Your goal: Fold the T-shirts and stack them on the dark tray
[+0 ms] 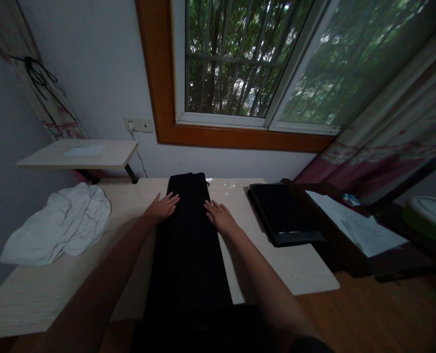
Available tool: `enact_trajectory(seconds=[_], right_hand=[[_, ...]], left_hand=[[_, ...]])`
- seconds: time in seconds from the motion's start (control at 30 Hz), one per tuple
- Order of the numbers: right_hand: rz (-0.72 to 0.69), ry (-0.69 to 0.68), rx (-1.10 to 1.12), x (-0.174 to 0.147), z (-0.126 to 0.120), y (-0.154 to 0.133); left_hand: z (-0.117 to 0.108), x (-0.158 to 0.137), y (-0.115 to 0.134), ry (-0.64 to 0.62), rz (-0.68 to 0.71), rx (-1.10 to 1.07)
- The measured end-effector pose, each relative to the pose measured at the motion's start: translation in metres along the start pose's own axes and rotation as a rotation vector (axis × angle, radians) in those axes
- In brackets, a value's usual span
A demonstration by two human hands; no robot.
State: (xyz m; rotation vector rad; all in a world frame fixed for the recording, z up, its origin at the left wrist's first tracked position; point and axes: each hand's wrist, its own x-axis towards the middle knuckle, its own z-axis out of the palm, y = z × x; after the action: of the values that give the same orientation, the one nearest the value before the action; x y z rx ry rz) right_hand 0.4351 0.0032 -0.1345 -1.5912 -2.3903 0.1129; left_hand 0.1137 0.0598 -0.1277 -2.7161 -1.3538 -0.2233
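A long black garment (190,245), which looks like a pair of folded trousers, lies lengthwise on the pale wooden table (130,201). Its near end merges with dark shapes at the bottom of the view. My left hand (162,207) rests on its left edge near the far end, fingers stretched out. On the opposite edge, my right hand (221,216) lies flat with its fingers apart. Neither hand grips the cloth.
A crumpled white cloth (61,223) lies at the table's left, below a small raised shelf (78,154) bearing a paper. A flat black stack (282,211) is on the right. Beyond it, a sheet (353,223) lies on dark furniture. A window (236,63) stands behind.
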Motion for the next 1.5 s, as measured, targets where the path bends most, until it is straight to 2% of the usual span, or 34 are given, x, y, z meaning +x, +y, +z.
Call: enact_trajectory(seconds=[0.2, 0.37, 0.47, 0.67, 0.87, 1.03, 1.23, 1.5], right_hand=[[-0.005, -0.002, 0.042, -0.002, 0.003, 0.004], [-0.014, -0.037, 0.071, -0.003, 0.001, 0.005], [-0.013, -0.039, 0.114, -0.005, -0.004, 0.004], [-0.088, -0.029, 0.208, -0.032, -0.017, -0.005], [-0.16, -0.048, 0.203, -0.078, -0.027, -0.019], [-0.133, -0.025, 0.171, -0.094, -0.028, -0.026], [-0.086, 0.013, 0.123, -0.083, -0.024, -0.026], [-0.034, 0.001, 0.079, -0.049, -0.016, -0.008]], left_hand=[[-0.006, -0.012, 0.02, 0.098, -0.027, 0.015], [-0.005, -0.051, 0.053, 0.087, 0.028, -0.061], [-0.003, -0.078, 0.068, 0.084, 0.005, -0.061], [-0.002, -0.105, 0.08, 0.073, -0.063, -0.041], [-0.004, -0.103, 0.08, 0.073, -0.083, -0.04], [-0.002, -0.099, 0.073, 0.065, -0.067, -0.045], [-0.002, -0.087, 0.066, 0.075, -0.065, -0.051], [-0.001, -0.058, 0.053, 0.058, -0.089, -0.062]])
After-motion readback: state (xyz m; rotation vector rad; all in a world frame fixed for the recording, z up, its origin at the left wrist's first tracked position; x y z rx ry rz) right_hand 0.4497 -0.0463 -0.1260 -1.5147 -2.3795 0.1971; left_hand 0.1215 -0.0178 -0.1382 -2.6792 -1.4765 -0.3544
